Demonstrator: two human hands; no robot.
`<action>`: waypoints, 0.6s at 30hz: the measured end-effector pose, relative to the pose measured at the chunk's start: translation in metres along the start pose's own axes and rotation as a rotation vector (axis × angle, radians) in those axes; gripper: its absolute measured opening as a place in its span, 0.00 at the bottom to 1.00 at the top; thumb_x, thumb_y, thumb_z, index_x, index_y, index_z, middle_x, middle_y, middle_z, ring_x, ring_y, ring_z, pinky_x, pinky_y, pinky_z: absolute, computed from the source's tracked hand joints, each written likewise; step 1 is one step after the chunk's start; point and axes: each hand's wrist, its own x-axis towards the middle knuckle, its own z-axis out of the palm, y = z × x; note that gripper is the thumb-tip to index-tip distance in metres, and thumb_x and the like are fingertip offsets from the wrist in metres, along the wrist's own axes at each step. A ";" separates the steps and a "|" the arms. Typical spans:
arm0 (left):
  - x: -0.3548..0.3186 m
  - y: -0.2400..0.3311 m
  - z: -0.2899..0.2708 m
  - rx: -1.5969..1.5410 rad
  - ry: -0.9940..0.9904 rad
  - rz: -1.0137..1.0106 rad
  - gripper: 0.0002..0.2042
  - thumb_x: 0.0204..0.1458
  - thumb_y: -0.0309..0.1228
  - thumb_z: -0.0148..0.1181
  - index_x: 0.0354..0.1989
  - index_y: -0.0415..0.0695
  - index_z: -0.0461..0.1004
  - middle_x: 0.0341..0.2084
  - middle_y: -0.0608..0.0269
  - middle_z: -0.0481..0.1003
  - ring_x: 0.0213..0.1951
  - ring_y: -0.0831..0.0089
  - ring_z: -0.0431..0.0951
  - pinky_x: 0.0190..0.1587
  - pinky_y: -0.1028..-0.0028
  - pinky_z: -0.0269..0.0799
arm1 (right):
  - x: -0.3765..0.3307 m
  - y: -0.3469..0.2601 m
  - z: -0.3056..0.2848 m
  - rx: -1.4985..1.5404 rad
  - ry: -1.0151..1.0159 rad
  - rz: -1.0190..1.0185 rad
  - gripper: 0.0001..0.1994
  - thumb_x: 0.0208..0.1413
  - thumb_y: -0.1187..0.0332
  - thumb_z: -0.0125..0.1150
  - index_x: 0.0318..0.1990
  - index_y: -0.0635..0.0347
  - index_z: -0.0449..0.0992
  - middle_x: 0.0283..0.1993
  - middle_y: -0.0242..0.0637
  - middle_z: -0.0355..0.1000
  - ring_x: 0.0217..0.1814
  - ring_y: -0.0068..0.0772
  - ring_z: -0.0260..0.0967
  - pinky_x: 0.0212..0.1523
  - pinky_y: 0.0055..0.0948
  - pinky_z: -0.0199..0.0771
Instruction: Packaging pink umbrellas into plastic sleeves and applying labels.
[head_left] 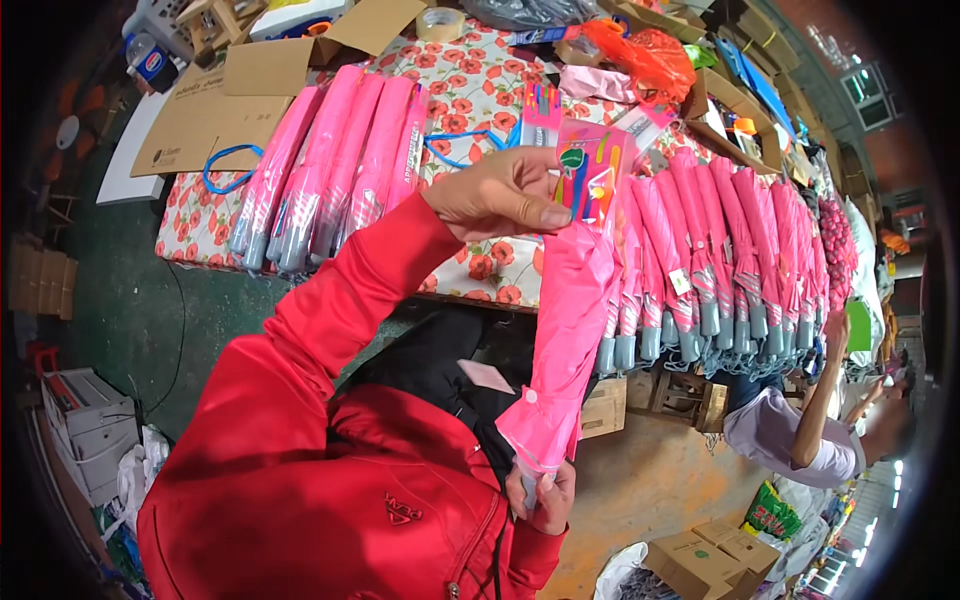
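While the left hand (pixel 500 195) pinches its printed tag, right-hand fingers (pixel 545 490) clasp the folded pink umbrella (pixel 565 340).

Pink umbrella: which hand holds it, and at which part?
Both. The left hand pinches the upper end of the pink umbrella, together with a colourful card; the right hand grips its lower end, at the handle.

Glossy pink cloth umbrella (pixel 565 330) in clear shiny plastic sleeve; matt brown cardboard box (pixel 210 110); floral tablecloth (pixel 470 80).
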 end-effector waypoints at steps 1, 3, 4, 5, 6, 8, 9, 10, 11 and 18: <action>0.000 0.001 0.000 0.026 -0.020 -0.004 0.22 0.52 0.19 0.66 0.56 0.34 0.71 0.41 0.55 0.81 0.36 0.74 0.81 0.40 0.83 0.76 | 0.002 0.001 0.002 -0.014 0.001 -0.027 0.12 0.61 0.64 0.58 0.44 0.64 0.73 0.23 0.42 0.69 0.15 0.23 0.54 0.17 0.20 0.53; 0.001 0.002 0.002 0.080 -0.057 -0.013 0.21 0.54 0.21 0.65 0.56 0.34 0.71 0.42 0.53 0.81 0.37 0.71 0.82 0.44 0.80 0.77 | 0.008 0.002 0.004 -0.039 0.000 -0.079 0.13 0.61 0.63 0.57 0.45 0.65 0.73 0.23 0.43 0.69 0.15 0.23 0.54 0.17 0.19 0.53; 0.001 0.000 0.009 0.083 -0.055 -0.018 0.21 0.54 0.21 0.65 0.56 0.34 0.71 0.42 0.53 0.81 0.37 0.71 0.82 0.44 0.80 0.77 | 0.009 0.003 0.003 -0.034 -0.001 -0.078 0.13 0.61 0.63 0.57 0.45 0.65 0.73 0.23 0.43 0.69 0.15 0.23 0.54 0.17 0.19 0.53; 0.002 -0.004 0.019 0.035 0.010 -0.010 0.20 0.54 0.21 0.64 0.56 0.33 0.71 0.42 0.52 0.81 0.38 0.69 0.82 0.47 0.79 0.77 | 0.013 0.004 0.001 -0.039 -0.013 -0.082 0.14 0.62 0.62 0.57 0.45 0.66 0.73 0.23 0.43 0.68 0.15 0.23 0.54 0.17 0.19 0.53; 0.005 -0.009 0.032 -0.014 0.072 -0.006 0.19 0.55 0.22 0.64 0.56 0.33 0.71 0.42 0.52 0.81 0.39 0.68 0.83 0.49 0.77 0.76 | 0.016 0.005 -0.001 -0.042 -0.022 -0.088 0.14 0.63 0.61 0.56 0.45 0.66 0.73 0.23 0.44 0.68 0.15 0.23 0.54 0.17 0.19 0.53; 0.008 -0.015 0.046 -0.111 0.199 0.002 0.18 0.57 0.23 0.62 0.56 0.33 0.72 0.43 0.51 0.80 0.40 0.65 0.83 0.53 0.75 0.75 | 0.023 0.008 -0.005 -0.047 -0.038 -0.099 0.16 0.64 0.60 0.54 0.45 0.67 0.73 0.23 0.44 0.68 0.15 0.23 0.54 0.16 0.20 0.52; 0.007 -0.016 0.045 -0.112 0.202 -0.003 0.18 0.57 0.23 0.62 0.56 0.33 0.72 0.43 0.51 0.80 0.40 0.65 0.83 0.53 0.75 0.75 | 0.025 0.008 -0.008 -0.043 -0.036 -0.096 0.16 0.64 0.60 0.54 0.45 0.67 0.73 0.23 0.44 0.68 0.15 0.23 0.54 0.16 0.20 0.52; 0.006 -0.017 0.044 -0.088 0.209 0.009 0.18 0.57 0.24 0.62 0.56 0.32 0.72 0.44 0.50 0.80 0.41 0.64 0.83 0.54 0.74 0.74 | 0.028 0.008 -0.011 0.000 -0.077 -0.063 0.18 0.65 0.59 0.53 0.47 0.69 0.72 0.22 0.43 0.67 0.14 0.23 0.52 0.15 0.20 0.51; 0.004 -0.018 0.042 -0.063 0.216 0.021 0.18 0.58 0.24 0.61 0.56 0.32 0.72 0.45 0.49 0.80 0.42 0.64 0.83 0.55 0.74 0.74 | 0.030 0.008 -0.013 0.042 -0.117 -0.030 0.20 0.66 0.57 0.52 0.48 0.71 0.71 0.21 0.42 0.67 0.13 0.22 0.51 0.14 0.20 0.51; -0.003 -0.042 0.036 0.005 0.338 0.128 0.25 0.59 0.34 0.60 0.60 0.30 0.69 0.54 0.42 0.75 0.53 0.54 0.79 0.62 0.59 0.70 | 0.050 -0.002 0.000 0.045 -0.163 0.069 0.27 0.70 0.51 0.45 0.52 0.74 0.69 0.19 0.40 0.65 0.10 0.20 0.48 0.11 0.21 0.48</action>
